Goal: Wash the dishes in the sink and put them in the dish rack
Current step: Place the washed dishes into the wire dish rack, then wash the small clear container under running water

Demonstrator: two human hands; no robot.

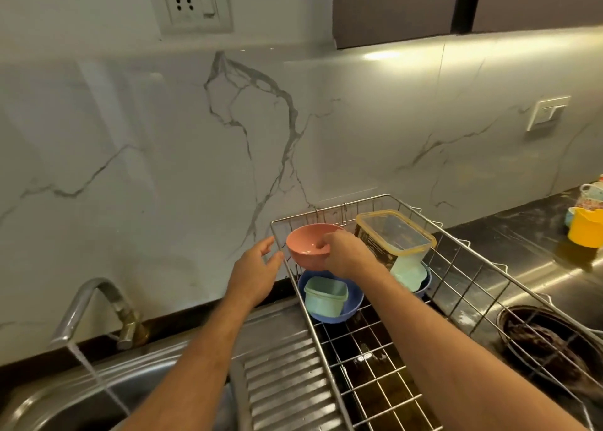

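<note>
Marble-veined wall behind, wire dish rack (463, 267) on the dark worktop beside the sink (98, 394). My right hand (349, 256) pinches the pink bowl (305, 249) by its rim over the rack's far left corner, above a blue bowl (354, 303). My left hand (256, 272) hovers spread beside it. Water runs from the tap (94, 303).

1 wire dish rack (463, 269); 1 pink bowl (305, 251); 2 blue bowls (329, 313); 2 green cups (324, 295); 1 clear container (396, 236); 1 tap (98, 303); 2 hands (257, 267).
</note>
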